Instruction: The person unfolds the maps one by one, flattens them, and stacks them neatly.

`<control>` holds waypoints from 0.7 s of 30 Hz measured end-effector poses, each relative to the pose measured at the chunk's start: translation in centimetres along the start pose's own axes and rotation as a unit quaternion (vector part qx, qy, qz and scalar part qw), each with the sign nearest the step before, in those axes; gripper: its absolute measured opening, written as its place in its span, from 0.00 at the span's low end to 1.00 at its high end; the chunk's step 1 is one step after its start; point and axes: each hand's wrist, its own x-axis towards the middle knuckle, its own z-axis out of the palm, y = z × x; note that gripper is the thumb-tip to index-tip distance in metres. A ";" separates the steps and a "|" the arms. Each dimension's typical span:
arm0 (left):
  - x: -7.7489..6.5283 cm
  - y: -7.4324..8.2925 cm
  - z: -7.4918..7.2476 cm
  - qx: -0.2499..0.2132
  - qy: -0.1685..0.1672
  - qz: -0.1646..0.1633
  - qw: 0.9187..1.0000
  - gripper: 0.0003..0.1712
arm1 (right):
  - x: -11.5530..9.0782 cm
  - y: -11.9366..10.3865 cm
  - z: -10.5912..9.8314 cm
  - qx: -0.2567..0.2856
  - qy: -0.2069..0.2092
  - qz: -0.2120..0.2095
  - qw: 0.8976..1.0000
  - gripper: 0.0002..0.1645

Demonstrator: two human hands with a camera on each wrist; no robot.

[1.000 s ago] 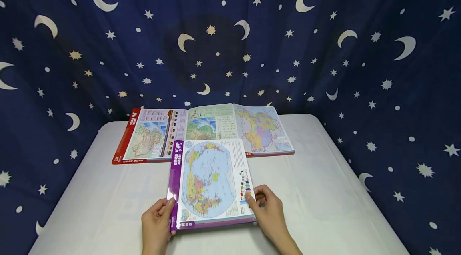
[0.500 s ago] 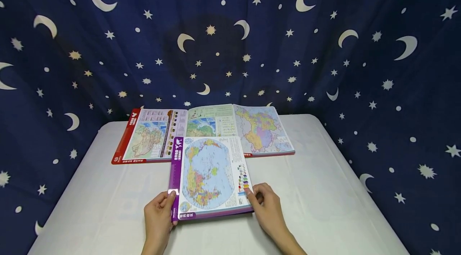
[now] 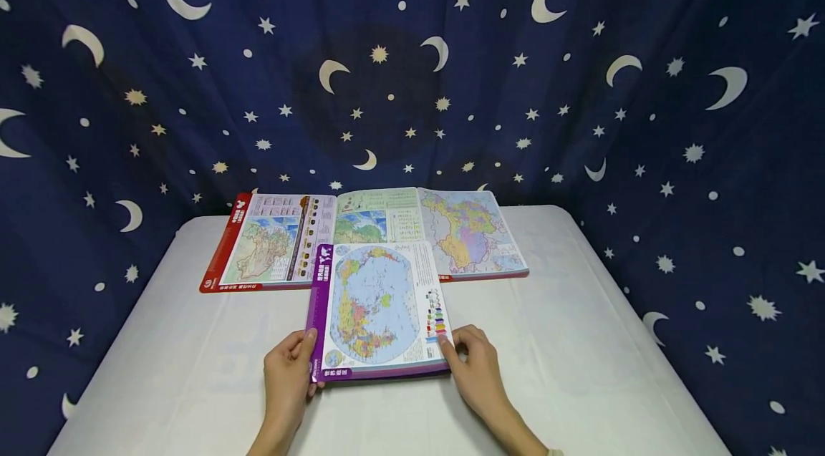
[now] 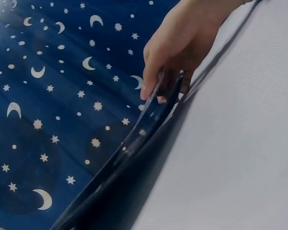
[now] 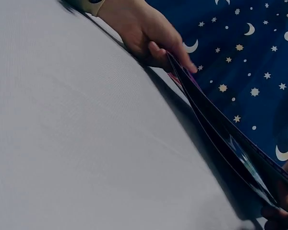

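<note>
A folded world map (image 3: pixel 370 309) with a purple border lies between both hands, its upper edge overlapping a red-bordered map behind it. My left hand (image 3: pixel 286 377) pinches its left edge near the lower corner, thumb on top and the other fingers underneath. On the right edge, my right hand (image 3: pixel 480 377) grips with the thumb over the printed legend and fingers curled below. Seen edge-on in the left wrist view, the world map's layers (image 4: pixel 144 129) stand slightly apart. The right wrist view likewise shows the parted dark layers (image 5: pixel 216 124) close over the white tabletop.
The red-bordered map (image 3: pixel 264 248), spread out in several panels, lies flat at the back of the white table (image 3: pixel 580 327). A dark blue curtain (image 3: pixel 387 12) with moons and stars surrounds the table at the back and sides.
Both hands have moved the world map a little farther from the person, so it overlaps the red-bordered map slightly more. The left hand has also shifted slightly right. The red-bordered map has stayed put.
</note>
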 end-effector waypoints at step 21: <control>-0.5 0.3 -1.4 0.074 -0.013 0.012 0.997 0.09 | 0.6 0.4 0.9 0.000 -0.012 -0.015 1.000 0.20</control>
